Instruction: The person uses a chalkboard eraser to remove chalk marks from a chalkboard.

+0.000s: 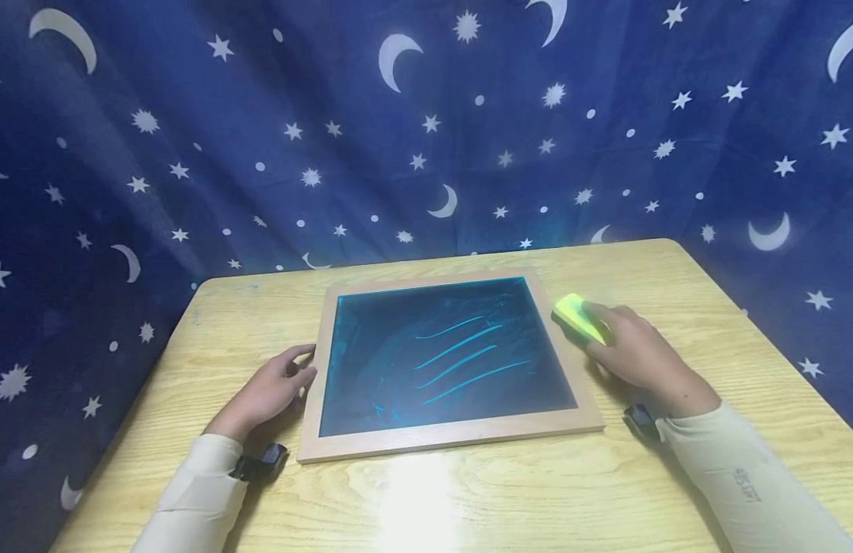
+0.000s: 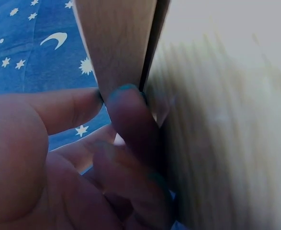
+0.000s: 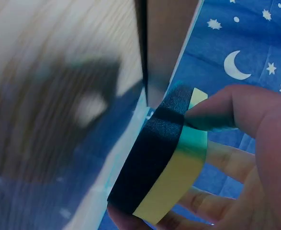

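Note:
A framed chalkboard (image 1: 440,438) lies flat on the wooden table, with several slanting blue chalk strokes (image 1: 461,357) across its dark surface. At its left side is my left hand (image 1: 269,392), fingertips (image 2: 126,103) against the edge of the wooden frame (image 2: 116,43) and the other fingers curled below. My right hand (image 1: 637,349) grips a chalkboard eraser (image 1: 580,316) just off the board's upper right side. The eraser has a yellow back and a black felt face (image 3: 147,160), and the thumb shows blue-green chalk dust around it.
A light wooden table (image 1: 260,322) extends around the board, with faint blue smudges (image 1: 243,288) near its far left corner. Dark blue cloth (image 1: 371,123) printed with moons and stars hangs behind and at both sides. A black wrist device (image 1: 260,463) is worn at each cuff.

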Motion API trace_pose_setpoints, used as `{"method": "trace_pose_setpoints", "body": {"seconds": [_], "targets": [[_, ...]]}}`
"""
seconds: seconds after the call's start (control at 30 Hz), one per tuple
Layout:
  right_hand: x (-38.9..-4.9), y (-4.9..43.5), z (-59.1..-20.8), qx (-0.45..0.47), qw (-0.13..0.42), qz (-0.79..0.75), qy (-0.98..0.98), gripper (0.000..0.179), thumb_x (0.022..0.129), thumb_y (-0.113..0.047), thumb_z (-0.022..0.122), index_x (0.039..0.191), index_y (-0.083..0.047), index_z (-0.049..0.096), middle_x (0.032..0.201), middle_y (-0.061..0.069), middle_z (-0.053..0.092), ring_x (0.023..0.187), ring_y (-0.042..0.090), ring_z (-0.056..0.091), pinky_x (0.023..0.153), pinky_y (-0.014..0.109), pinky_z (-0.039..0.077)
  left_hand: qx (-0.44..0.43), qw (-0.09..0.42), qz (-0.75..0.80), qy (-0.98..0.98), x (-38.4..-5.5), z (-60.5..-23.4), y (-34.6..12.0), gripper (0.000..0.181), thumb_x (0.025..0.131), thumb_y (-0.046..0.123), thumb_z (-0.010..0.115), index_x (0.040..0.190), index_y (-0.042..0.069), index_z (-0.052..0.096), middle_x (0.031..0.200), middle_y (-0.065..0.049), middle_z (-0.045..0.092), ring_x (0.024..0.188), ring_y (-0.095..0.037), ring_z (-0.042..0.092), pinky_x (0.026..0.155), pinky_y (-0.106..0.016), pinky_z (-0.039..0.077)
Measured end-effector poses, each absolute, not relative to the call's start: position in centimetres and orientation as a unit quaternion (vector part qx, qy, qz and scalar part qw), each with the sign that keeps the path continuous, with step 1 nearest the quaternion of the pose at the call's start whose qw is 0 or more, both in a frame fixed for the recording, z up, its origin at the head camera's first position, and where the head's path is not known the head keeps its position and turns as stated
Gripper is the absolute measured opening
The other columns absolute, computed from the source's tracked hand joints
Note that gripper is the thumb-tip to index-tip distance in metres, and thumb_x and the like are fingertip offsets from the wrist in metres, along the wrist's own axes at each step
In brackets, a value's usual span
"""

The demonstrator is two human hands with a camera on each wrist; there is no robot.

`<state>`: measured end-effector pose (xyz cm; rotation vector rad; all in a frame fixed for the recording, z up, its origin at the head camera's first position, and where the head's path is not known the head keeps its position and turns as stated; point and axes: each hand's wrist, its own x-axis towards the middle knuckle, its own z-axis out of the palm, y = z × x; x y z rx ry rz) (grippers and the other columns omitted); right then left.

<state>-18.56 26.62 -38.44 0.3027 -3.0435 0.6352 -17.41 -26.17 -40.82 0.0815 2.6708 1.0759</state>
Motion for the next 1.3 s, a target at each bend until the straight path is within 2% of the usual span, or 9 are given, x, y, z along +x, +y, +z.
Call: {"method": "trace_pose_setpoints", "body": {"seconds": [0.13, 0.3, 0.57, 1.03, 1.3], "targets": [[-18.1, 26.2, -37.9, 0.1, 0.007, 0.202, -0.974, 0.07, 0.086, -0.017, 0.064, 0.151, -0.003, 0.04, 0.13, 0.033, 0.053, 0.093, 0.036, 0.058, 0.074, 0.051, 0.05, 0.029, 0.129, 0.373, 0.919, -17.4, -40.8, -26.1, 0.053, 0.106, 0.026, 0.048, 0.153, 0.005, 0.035, 0.1, -0.016, 0.064, 0.074, -0.02, 0.06, 0.065, -0.033, 0.05], [-17.6, 25.6, -37.4, 0.105, 0.003, 0.204, -0.973, 0.071, 0.084, -0.017, 0.065, 0.151, -0.007, 0.042, 0.125, 0.027, 0.053, 0.085, 0.03, 0.057, 0.065, 0.039, 0.047, 0.029, 0.128, 0.377, 0.917, -17.4, -40.8, -26.1, 0.053, 0.106, 0.024, 0.048, 0.153, 0.004, 0.035, 0.098, -0.016, 0.065, 0.071, -0.02, 0.06, 0.064, -0.034, 0.05], [-16.9, 24.7, -36.7, 0.123, -0.004, 0.198, -0.972, 0.071, 0.081, -0.015, 0.068, 0.149, -0.012, 0.047, 0.116, 0.019, 0.055, 0.081, 0.025, 0.056, 0.064, 0.034, 0.045, 0.028, 0.126, 0.377, 0.917, -17.6, -40.8, -25.9, 0.053, 0.106, 0.023, 0.049, 0.153, 0.002, 0.035, 0.097, -0.016, 0.065, 0.069, -0.02, 0.061, 0.065, -0.034, 0.05], [-15.7, 23.4, -36.4, 0.15, -0.014, 0.179, -0.972, 0.067, 0.076, -0.011, 0.067, 0.142, -0.008, 0.055, 0.11, 0.013, 0.057, 0.081, 0.02, 0.054, 0.068, 0.034, 0.045, 0.028, 0.132, 0.376, 0.917, -17.1, -40.8, -26.0, 0.055, 0.106, 0.027, 0.049, 0.153, 0.002, 0.034, 0.099, -0.016, 0.063, 0.07, -0.02, 0.061, 0.063, -0.034, 0.05], [-15.7, 23.3, -36.4, 0.162, -0.016, 0.162, -0.973, 0.067, 0.076, -0.011, 0.068, 0.142, -0.009, 0.055, 0.104, 0.012, 0.057, 0.078, 0.019, 0.052, 0.066, 0.033, 0.044, 0.021, 0.136, 0.375, 0.917, -17.1, -40.7, -25.9, 0.055, 0.107, 0.028, 0.048, 0.153, 0.003, 0.034, 0.096, -0.014, 0.063, 0.068, -0.02, 0.061, 0.059, -0.034, 0.049]]}}
